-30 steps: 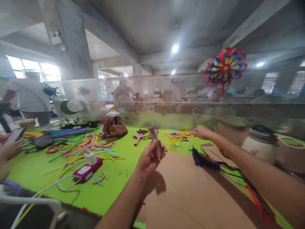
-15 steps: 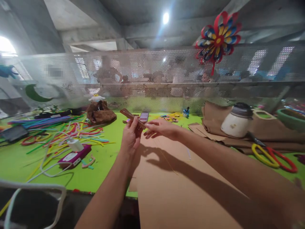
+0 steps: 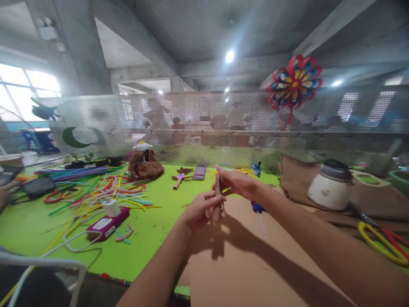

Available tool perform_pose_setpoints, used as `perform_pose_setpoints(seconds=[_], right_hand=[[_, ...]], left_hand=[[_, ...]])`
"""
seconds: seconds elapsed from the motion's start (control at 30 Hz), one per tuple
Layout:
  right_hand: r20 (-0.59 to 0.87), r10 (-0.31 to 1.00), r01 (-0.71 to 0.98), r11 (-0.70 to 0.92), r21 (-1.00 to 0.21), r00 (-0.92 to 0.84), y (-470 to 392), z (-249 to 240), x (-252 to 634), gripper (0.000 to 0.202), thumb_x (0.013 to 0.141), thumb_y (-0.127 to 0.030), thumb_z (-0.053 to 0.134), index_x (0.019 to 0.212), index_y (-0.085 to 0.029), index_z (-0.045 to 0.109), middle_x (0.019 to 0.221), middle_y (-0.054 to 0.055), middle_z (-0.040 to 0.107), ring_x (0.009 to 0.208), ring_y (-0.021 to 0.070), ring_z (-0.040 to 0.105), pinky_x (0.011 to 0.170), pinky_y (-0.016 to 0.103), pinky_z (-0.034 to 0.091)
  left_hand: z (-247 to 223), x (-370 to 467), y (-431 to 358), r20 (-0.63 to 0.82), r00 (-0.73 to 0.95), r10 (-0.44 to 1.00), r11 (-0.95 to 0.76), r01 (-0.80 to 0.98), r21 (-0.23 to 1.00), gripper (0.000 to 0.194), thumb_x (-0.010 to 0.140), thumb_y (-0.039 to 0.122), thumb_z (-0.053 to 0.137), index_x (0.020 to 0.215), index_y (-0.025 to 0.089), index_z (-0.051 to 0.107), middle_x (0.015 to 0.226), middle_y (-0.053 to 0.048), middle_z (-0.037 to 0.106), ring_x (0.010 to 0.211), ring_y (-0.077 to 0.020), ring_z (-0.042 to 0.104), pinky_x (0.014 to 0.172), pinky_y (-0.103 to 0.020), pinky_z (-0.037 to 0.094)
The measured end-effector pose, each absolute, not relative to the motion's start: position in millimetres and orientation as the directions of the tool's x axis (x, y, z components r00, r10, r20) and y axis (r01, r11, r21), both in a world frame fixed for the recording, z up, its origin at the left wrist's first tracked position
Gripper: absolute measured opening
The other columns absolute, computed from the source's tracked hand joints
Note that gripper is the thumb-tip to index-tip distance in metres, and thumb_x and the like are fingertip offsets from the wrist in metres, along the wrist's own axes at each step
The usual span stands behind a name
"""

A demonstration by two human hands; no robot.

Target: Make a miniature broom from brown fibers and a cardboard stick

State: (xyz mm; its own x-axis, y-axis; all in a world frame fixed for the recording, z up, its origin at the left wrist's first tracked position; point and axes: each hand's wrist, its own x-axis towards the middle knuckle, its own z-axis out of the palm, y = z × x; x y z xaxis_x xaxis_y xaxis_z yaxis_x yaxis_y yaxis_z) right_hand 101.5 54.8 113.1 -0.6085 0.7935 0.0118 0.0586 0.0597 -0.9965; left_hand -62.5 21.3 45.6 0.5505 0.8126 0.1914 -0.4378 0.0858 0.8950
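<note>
Strip (image 3: 217,181), brown & narrow, held approx. upright betw. both hands, raised above cardboard sheet (image 3: 230,279); shadow cast on sheet below. Lower part gripped by L hand (image 3: 200,207): thumb & fingers closed on it, no gap seen. R hand (image 3: 239,181) placed at upper part, thumb near top end, fingers curled beside; whether strip is pinched there or only touched can't be told. Thin yellow bit (image 3: 214,223) noted just under strip's lower end; blurred, ID uncertain.

Step in hand (judged): strip adjusted in mid-air, L used as holder, R as working hand; poss. pressing or aligning, which of the two not confirmed. Next move judged to call for steady L hold, upper end left accessible, & light, exact R fingertip pressure; bending or slip to be guarded against if squeezed too hard, strip appearing thin.

Surroundings: blue tool (image 3: 256,207), prob. glue gun, partly hidden by R forearm, w/ pale stick (image 3: 261,226) pointed toward near edge. Beyond hands, on green table (image 3: 143,245), brown figure (image 3: 180,178) laid near phone (image 3: 200,172). Scissors (image 3: 383,243) seen at far R, partly cropped.
</note>
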Motion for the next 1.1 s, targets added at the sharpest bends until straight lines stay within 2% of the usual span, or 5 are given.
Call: perform_pose_setpoints(seconds=[0.1, 0.3, 0.63, 0.9, 1.1], right_hand=[[0.008, 0.711, -0.103, -0.092, -0.990, -0.703, 58.8, 105.7, 106.7, 0.052, 0.085, -0.062, 0.046, 0.077, -0.015, 0.068, 0.081, 0.009, 0.071, 0.075, 0.0188, 0.064, 0.074, 0.035, 0.048], [0.229, 0.734, -0.317, 0.021, -0.948, -0.639, 69.6, 99.3, 113.2, 0.025, 0.083, -0.037, 0.063, 0.082, -0.013, 0.069, 0.088, 0.010, 0.071, 0.083, 0.0193, 0.065, 0.085, 0.038, 0.046], [0.213, 0.711, -0.391, -0.094, -0.916, -0.670, 50.0, 114.9, 109.5, 0.034, 0.094, -0.039, 0.042, 0.100, -0.015, 0.065, 0.084, 0.009, 0.071, 0.081, 0.0214, 0.066, 0.089, 0.042, 0.046], [0.290, 0.792, -0.523, -0.042, -0.852, -0.537, 51.2, 119.4, 104.4, 0.022, 0.086, -0.030, 0.061, 0.070, -0.015, 0.061, 0.051, -0.007, 0.044, 0.051, 0.0089, 0.049, 0.076, 0.034, 0.050], [0.338, 0.819, -0.578, 0.010, -0.816, -0.464, 67.1, 128.8, 106.9, 0.027, 0.090, -0.027, 0.055, 0.067, -0.014, 0.059, 0.048, -0.006, 0.046, 0.051, 0.0097, 0.052, 0.078, 0.035, 0.050]], left_hand=[[42.5, -63.9, 17.9, 0.183, 0.655, 0.733, 0.127, -0.397, 0.909, 0.026, 0.074, 0.032, 0.072, 0.083, 0.010, 0.064, 0.061, -0.004, 0.061, 0.050, -0.0134, 0.061, 0.048, -0.020, 0.044], [35.4, -64.3, 17.5, 0.238, 0.730, 0.640, 0.153, -0.425, 0.892, 0.028, 0.073, 0.035, 0.071, 0.084, 0.010, 0.064, 0.057, -0.002, 0.058, 0.046, -0.0127, 0.058, 0.045, -0.022, 0.046], [31.0, -62.6, 18.0, 0.250, 0.751, 0.611, 0.196, -0.449, 0.872, 0.025, 0.074, 0.030, 0.070, 0.083, 0.007, 0.065, 0.057, -0.004, 0.059, 0.046, -0.0140, 0.060, 0.044, -0.021, 0.046], [31.6, -61.6, 15.9, 0.225, 0.770, 0.597, 0.224, -0.429, 0.875, 0.029, 0.071, 0.033, 0.073, 0.082, 0.007, 0.064, 0.057, -0.004, 0.059, 0.046, -0.0148, 0.061, 0.044, -0.021, 0.047], [28.8, -61.2, 16.2, 0.247, 0.782, 0.572, 0.211, -0.432, 0.877, 0.030, 0.071, 0.034, 0.073, 0.081, 0.007, 0.063, 0.056, -0.004, 0.059, 0.045, -0.0152, 0.060, 0.043, -0.021, 0.046]])
